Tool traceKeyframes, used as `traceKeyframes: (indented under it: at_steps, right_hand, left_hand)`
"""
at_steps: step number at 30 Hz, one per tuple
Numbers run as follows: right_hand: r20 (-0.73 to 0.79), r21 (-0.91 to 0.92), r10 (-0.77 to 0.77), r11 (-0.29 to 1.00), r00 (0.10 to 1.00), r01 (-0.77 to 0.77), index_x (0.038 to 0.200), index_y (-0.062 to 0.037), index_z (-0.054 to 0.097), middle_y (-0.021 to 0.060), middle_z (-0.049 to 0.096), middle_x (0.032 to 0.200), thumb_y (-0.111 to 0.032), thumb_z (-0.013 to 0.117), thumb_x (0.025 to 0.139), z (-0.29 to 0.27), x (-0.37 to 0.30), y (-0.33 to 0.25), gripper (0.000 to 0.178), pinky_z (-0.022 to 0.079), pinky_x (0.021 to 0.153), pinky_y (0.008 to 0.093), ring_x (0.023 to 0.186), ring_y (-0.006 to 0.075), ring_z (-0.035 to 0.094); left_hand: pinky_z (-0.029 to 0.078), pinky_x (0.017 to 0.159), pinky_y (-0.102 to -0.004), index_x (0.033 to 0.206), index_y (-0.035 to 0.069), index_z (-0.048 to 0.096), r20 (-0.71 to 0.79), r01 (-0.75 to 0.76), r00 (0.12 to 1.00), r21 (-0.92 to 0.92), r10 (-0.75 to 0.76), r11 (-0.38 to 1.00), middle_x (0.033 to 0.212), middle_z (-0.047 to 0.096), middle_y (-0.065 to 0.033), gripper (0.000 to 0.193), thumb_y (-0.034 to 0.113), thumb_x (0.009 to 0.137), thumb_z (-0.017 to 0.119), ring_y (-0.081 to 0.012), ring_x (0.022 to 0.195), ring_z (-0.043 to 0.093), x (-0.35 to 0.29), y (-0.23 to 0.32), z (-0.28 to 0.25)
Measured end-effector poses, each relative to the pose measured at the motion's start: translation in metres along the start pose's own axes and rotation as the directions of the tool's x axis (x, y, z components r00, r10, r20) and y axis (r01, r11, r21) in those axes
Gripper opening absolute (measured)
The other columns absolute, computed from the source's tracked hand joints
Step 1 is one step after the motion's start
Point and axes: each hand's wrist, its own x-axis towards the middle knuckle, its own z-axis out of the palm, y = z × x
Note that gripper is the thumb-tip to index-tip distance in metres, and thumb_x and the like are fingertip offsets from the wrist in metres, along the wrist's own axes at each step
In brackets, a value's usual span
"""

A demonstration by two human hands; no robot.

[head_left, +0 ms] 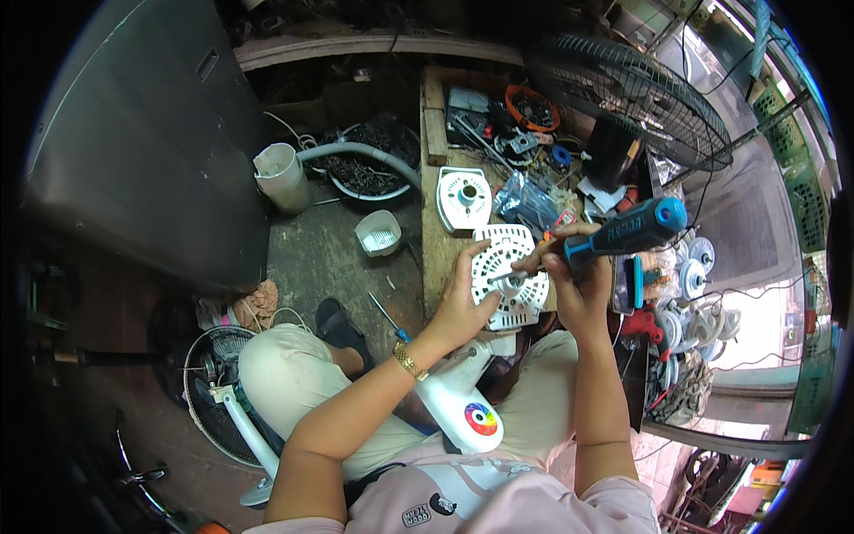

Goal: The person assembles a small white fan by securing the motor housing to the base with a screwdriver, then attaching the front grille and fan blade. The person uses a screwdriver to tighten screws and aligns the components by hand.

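Note:
My left hand [459, 304] grips the edge of a white slotted fan motor cover [517, 312], its thumb near the middle. Above the cover, my right hand [580, 287] is closed on a blue and black screwdriver [630, 232]. The shaft runs down leftward to the cover's middle; fingers partly hide it, and I cannot tell exactly what the tip touches. Below the cover, a white fan body [455, 408] with a rainbow-coloured disc stands between my legs. On the bench just beyond lies another white motor cover [464, 199] with a round hole.
A second screwdriver [388, 315] lies on the floor near my left forearm. A square white tub [378, 233] and a basin of small dark parts [371, 171] stand farther off. At the right are a caged fan [636, 98] and a red power tool [647, 327].

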Motion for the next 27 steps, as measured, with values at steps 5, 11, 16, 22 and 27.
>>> traceKeyframes:
  at_steps: [5,11,16,22,27]
  right_hand:
    - [0.035,0.006,-0.021,1.000,0.999,0.021,0.115,0.0007,0.042,0.0131,0.063,0.087,0.005,0.057,0.089,0.004,0.000,-0.001,0.030,0.052,0.076,0.0304,0.084,0.0211,0.067]
    - [0.004,0.055,0.052,0.997,0.999,-0.052,0.112,0.0006,0.044,0.0138,0.065,0.084,0.001,0.060,0.089,-0.003,-0.001,0.009,0.028,0.051,0.077,0.0323,0.083,0.0219,0.066]
    - [0.007,0.123,0.083,0.989,0.997,-0.083,0.095,0.0010,0.052,0.0155,0.064,0.078,-0.018,0.065,0.089,0.000,0.000,0.010,0.024,0.056,0.076,0.0414,0.075,0.0244,0.066]
    - [-0.110,0.202,0.169,0.969,0.979,-0.144,0.087,0.0054,0.062,0.0137,0.068,0.079,-0.009,0.074,0.077,0.005,-0.004,0.012,0.022,0.054,0.074,0.0352,0.076,0.0225,0.067]
    - [-0.067,0.181,0.069,0.982,0.995,-0.056,0.086,0.0054,0.061,0.0156,0.068,0.077,-0.020,0.072,0.083,0.004,-0.007,0.019,0.027,0.055,0.072,0.0366,0.075,0.0264,0.068]
  left_hand:
    - [0.036,0.101,-0.0334,0.137,0.006,0.031,0.014,0.068,0.998,-0.078,-0.068,0.995,0.127,0.044,-0.0131,0.069,-0.004,0.074,0.057,-0.0208,0.119,0.045,-0.002,-0.003,-0.002]
    - [0.034,0.102,-0.0319,0.140,0.007,0.028,0.077,0.143,0.989,-0.226,-0.128,0.964,0.129,0.042,-0.0127,0.066,0.004,0.076,0.045,-0.0205,0.121,0.042,0.000,0.001,-0.004]
    - [0.026,0.110,-0.0349,0.142,0.004,0.022,0.036,0.159,0.984,-0.603,-0.172,0.782,0.138,0.039,-0.0167,0.064,0.016,0.081,0.038,-0.0225,0.129,0.037,0.001,-0.004,-0.001]
    - [0.023,0.111,-0.0345,0.142,0.004,0.020,-0.039,0.049,0.995,-0.628,-0.094,0.777,0.139,0.036,-0.0166,0.058,0.017,0.088,0.036,-0.0233,0.131,0.035,0.002,-0.007,0.003]
    - [0.021,0.110,-0.0342,0.141,0.003,0.020,0.015,0.121,0.991,-0.537,-0.134,0.835,0.140,0.032,-0.0177,0.059,0.014,0.086,0.039,-0.0232,0.133,0.029,0.000,-0.011,0.002]
